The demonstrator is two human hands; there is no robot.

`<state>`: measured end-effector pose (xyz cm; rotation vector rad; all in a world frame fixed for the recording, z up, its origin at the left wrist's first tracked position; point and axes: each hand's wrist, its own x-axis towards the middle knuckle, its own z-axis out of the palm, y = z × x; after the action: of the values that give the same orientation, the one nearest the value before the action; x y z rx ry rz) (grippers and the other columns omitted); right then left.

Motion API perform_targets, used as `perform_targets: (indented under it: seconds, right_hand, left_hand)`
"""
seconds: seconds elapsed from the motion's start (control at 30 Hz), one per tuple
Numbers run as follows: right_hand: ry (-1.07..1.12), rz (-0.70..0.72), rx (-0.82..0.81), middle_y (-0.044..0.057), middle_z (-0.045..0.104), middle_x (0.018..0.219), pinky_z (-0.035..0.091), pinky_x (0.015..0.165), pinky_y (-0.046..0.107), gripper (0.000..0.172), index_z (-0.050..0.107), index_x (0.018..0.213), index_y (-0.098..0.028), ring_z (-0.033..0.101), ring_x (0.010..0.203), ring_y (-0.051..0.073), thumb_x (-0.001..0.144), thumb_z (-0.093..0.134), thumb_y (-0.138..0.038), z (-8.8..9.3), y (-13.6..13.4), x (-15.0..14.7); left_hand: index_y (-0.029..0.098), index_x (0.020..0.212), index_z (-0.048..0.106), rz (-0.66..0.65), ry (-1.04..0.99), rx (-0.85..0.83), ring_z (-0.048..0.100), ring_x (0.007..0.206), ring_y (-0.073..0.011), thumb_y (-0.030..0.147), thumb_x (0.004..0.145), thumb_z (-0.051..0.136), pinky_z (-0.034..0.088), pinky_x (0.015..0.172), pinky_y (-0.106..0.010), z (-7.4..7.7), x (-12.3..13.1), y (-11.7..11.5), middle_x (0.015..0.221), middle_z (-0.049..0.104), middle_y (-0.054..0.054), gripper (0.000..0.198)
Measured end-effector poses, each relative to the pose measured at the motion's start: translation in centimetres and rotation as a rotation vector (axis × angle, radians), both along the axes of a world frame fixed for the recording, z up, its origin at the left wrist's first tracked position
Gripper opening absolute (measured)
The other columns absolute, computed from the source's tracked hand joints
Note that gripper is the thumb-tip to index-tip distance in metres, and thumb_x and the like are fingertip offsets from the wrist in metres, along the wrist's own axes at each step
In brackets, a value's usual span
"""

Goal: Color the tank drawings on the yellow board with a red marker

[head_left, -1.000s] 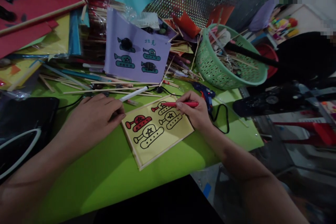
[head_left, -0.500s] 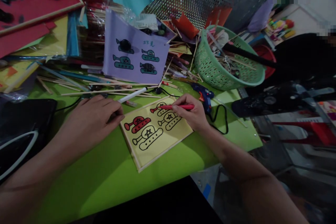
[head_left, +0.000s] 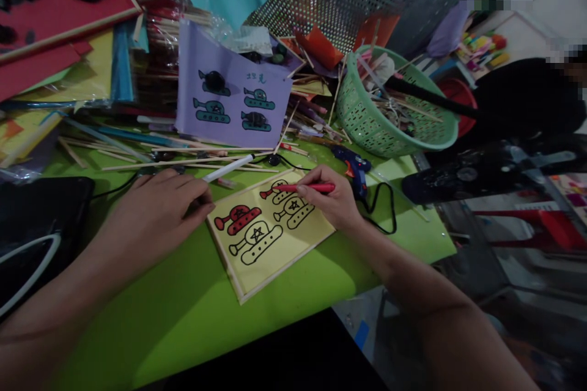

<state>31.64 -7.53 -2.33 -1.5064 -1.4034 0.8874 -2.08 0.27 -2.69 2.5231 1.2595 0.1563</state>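
A yellow card (head_left: 270,256) with a thin wooden frame lies on the green table (head_left: 183,311); it bears tank outlines, one filled in red. My right hand (head_left: 334,201) is closed round a red marker (head_left: 305,187), whose tip rests on the upper tank outline. My left hand (head_left: 160,214) lies palm down at the card's left corner, fingers together against its edge. A white pen (head_left: 229,167) lies just beyond my left hand's fingertips.
A purple sheet (head_left: 229,98) with blue tanks leans at the back among loose wooden sticks and coloured boards. A green basket (head_left: 394,110) of sticks stands at the right. A blue glue gun (head_left: 353,166) with a black cord lies beside my right hand. A black bag (head_left: 36,226) sits at the left.
My right hand and the marker tip have shifted slightly on the upper tank. My left hand has stayed at the card's corner.
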Motion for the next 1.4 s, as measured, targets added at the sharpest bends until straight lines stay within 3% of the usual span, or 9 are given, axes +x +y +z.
perform_targets:
  seconds: [0.43, 1.0, 1.4]
  right_hand:
    - [0.004, -0.024, 0.05, 0.001, 0.074, 0.08, 0.052, 0.07, 0.034, 0.025, 0.077, 0.087, -0.023, 0.066, 0.073, 0.018, 0.092, 0.091, -0.043, -0.26, 0.07, 0.0]
    - [-0.006, -0.029, 0.066, 0.002, 0.075, 0.081, 0.054, 0.072, 0.035, 0.03, 0.078, 0.087, -0.024, 0.069, 0.075, 0.019, 0.093, 0.093, -0.049, -0.41, 0.11, -0.06]
    - [-0.008, -0.08, 0.097, 0.0, 0.074, 0.078, 0.05, 0.068, 0.033, 0.014, 0.075, 0.085, -0.024, 0.062, 0.07, 0.016, 0.089, 0.085, -0.034, -0.45, 0.06, -0.09]
  left_hand:
    - [0.032, 0.089, 0.07, 0.009, -0.033, 0.003, 0.068, 0.098, -0.036, 0.048, 0.103, 0.046, 0.041, 0.087, -0.049, -0.25, -0.13, -0.03, 0.091, 0.078, -0.007, 0.032]
    - [0.032, 0.089, 0.07, 0.017, -0.039, -0.006, 0.067, 0.098, -0.0345, 0.051, 0.102, 0.044, 0.041, 0.087, -0.049, -0.39, -0.12, 0.12, 0.09, 0.079, -0.006, 0.035]
    - [0.033, 0.088, 0.07, 0.019, -0.04, -0.001, 0.068, 0.098, -0.0353, 0.052, 0.101, 0.043, 0.043, 0.089, -0.05, -0.53, -0.18, 0.13, 0.09, 0.078, -0.006, 0.036]
